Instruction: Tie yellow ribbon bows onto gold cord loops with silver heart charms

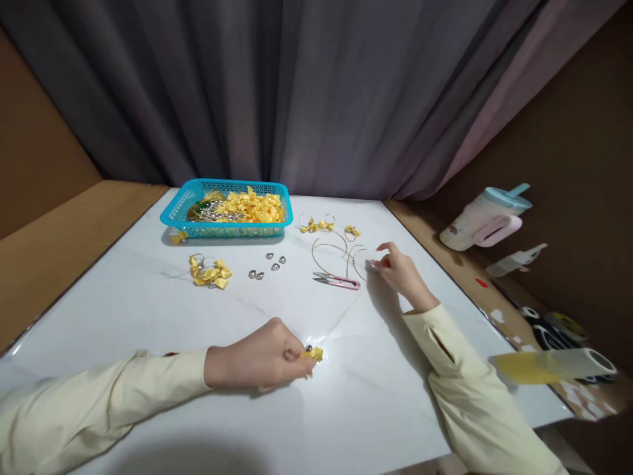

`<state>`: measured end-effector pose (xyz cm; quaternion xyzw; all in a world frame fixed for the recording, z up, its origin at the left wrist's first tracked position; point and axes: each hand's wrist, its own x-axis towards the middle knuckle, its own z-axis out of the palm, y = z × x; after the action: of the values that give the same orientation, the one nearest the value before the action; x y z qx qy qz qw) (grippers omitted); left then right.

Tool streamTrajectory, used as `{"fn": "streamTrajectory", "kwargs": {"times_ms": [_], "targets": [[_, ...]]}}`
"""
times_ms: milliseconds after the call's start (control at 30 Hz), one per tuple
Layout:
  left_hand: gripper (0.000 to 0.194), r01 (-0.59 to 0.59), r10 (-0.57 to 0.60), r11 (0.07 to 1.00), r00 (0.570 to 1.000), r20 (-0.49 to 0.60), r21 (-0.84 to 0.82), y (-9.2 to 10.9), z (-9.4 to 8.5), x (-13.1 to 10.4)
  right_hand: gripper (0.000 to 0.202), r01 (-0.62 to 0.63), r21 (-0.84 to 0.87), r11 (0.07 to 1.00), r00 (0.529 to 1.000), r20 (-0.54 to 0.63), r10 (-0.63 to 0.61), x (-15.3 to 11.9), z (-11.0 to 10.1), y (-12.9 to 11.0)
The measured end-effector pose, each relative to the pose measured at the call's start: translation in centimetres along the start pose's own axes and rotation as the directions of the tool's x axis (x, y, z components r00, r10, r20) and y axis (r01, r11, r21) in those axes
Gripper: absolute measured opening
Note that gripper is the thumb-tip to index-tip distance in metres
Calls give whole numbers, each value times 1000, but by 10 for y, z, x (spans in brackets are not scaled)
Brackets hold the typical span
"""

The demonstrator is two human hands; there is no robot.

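Observation:
Near the front middle of the white table, my left hand [262, 356] pinches a yellow ribbon bow [316, 354] with a small silver bead [309, 348] on it. My right hand [395, 270] is raised at the right with thumb and index finger apart, beside thin gold wires [329, 246]. Pink-handled thread snips [341, 282] lie just left of it. Several silver beads [275, 266] are spread mid-table. A cluster of yellow bows [210, 272] lies to their left, and other bows on wire [316, 225] lie behind the snips.
A blue basket [225, 230] of yellow bows and silver beads stands at the back left. On the right are a lidded cup [469, 221], a small white bottle [514, 260] and a yellow-and-clear tube [554, 366]. A grey curtain [316, 99] hangs behind.

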<state>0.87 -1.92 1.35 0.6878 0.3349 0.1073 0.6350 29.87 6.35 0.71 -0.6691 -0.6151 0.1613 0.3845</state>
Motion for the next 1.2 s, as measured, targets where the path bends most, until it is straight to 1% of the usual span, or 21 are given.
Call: {"fn": "streamTrajectory", "kwargs": {"times_ms": [133,267,333,367,400,433,467,500,533,567,600,633,667,733,800,867,900,933,967,1100,1200], "targets": [[29,152,-143,981,986,87,-120,1,-7,5,11,66,-186,980,998,6,-66,-6,13,-9],[26,163,-137,972,978,155,-169,2,-14,8,23,114,-274,955,993,8,-116,-9,9,-23],[26,163,-132,971,975,177,-176,1,-17,9,27,163,-264,951,986,71,-149,-16,5,-33],[26,165,-131,970,974,185,-178,0,-17,9,26,201,-244,949,976,135,-172,-21,4,-40],[26,165,-130,970,973,193,-180,-1,-18,9,22,243,-199,949,952,238,-194,-28,4,-47],[27,164,-127,969,972,199,-182,-3,-18,9,20,278,-132,951,907,361,-215,-35,5,-55],[28,162,-124,970,971,205,-183,-4,-18,9,24,295,-33,955,823,517,-236,-42,7,-62],[29,158,-119,970,971,208,-182,-5,-18,9,32,235,132,963,668,698,-259,-50,9,-69],[30,155,-116,972,971,208,-178,-5,-18,9,39,140,249,958,524,803,-285,-57,12,-74],[31,152,-115,973,972,207,-173,-6,-19,9,43,41,305,952,408,864,-294,-62,16,-79],[31,151,-115,974,972,205,-168,-6,-19,10,44,-39,321,946,330,898,-291,-66,19,-82],[31,152,-117,974,972,203,-166,-5,-19,10,44,-78,309,948,297,915,-274,-68,22,-84],[30,152,-117,975,973,201,-164,-5,-19,10,41,-85,284,955,279,927,-250,-69,24,-84],[29,148,-114,975,973,199,-164,-4,-20,10,28,-40,243,969,241,944,-226,-66,27,-83],[28,146,-111,976,973,201,-164,-4,-20,10,23,22,233,972,162,959,-234,-60,26,-79],[29,147,-113,975,973,202,-165,-4,-20,10,28,64,244,968,80,965,-248,-56,24,-77],[29,148,-113,975,973,203,-166,-4,-20,10,30,84,255,963,63,963,-261,-54,23,-77],[29,148,-113,975,973,203,-165,-4,-20,10,32,100,267,958,62,960,-274,-54,23,-78],[29,147,-113,975,973,204,-165,-4,-20,10,32,115,281,953,80,954,-291,-54,22,-79],[29,156,-123,976,971,206,-151,-4,-18,10,31,142,287,947,233,921,-313,-61,25,-83],[27,161,-132,977,971,200,-137,-4,-17,10,30,118,258,959,282,917,-281,-66,29,-82]]}}
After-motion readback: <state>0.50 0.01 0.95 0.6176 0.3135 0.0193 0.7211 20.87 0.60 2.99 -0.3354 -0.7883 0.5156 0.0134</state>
